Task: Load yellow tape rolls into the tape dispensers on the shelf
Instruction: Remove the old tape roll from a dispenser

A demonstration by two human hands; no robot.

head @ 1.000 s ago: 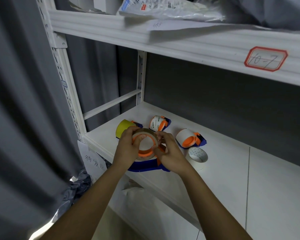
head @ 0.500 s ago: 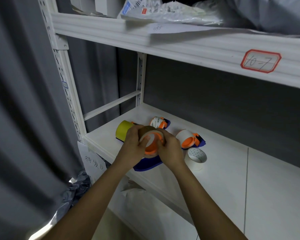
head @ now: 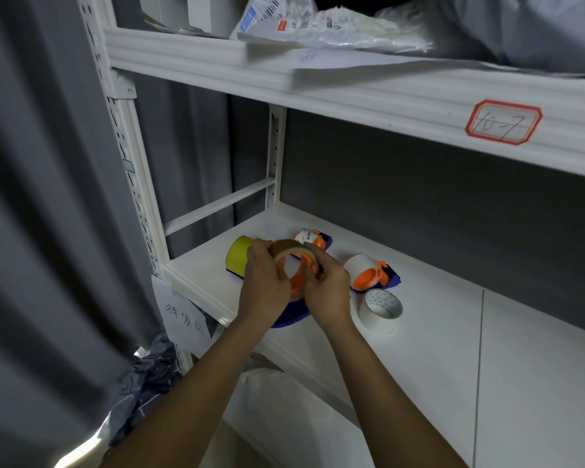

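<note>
Both hands meet over the front left of the white shelf [head: 436,332]. My left hand [head: 264,285] grips a brownish-yellow tape roll [head: 284,248] set around the orange hub [head: 299,276] of a blue tape dispenser [head: 293,314]. My right hand [head: 328,287] holds the dispenser's hub side, fingers curled around it. A yellow roll in another dispenser [head: 238,256] lies just left, partly hidden by my left hand. Two more blue-and-orange dispensers hold white rolls: one behind [head: 313,238], one to the right [head: 372,273].
A loose white tape roll [head: 380,309] lies right of my hands. The upper shelf [head: 352,86] carries parcels and a red-framed label [head: 504,121]. A grey curtain [head: 41,231] hangs left of the rack post [head: 132,184]. A paper note [head: 183,315] hangs below the shelf edge.
The roll and dispenser in my hands have tilted and my hands closed tighter around them, the roll sitting further over the orange hub. The other dispensers and rolls have not moved.
</note>
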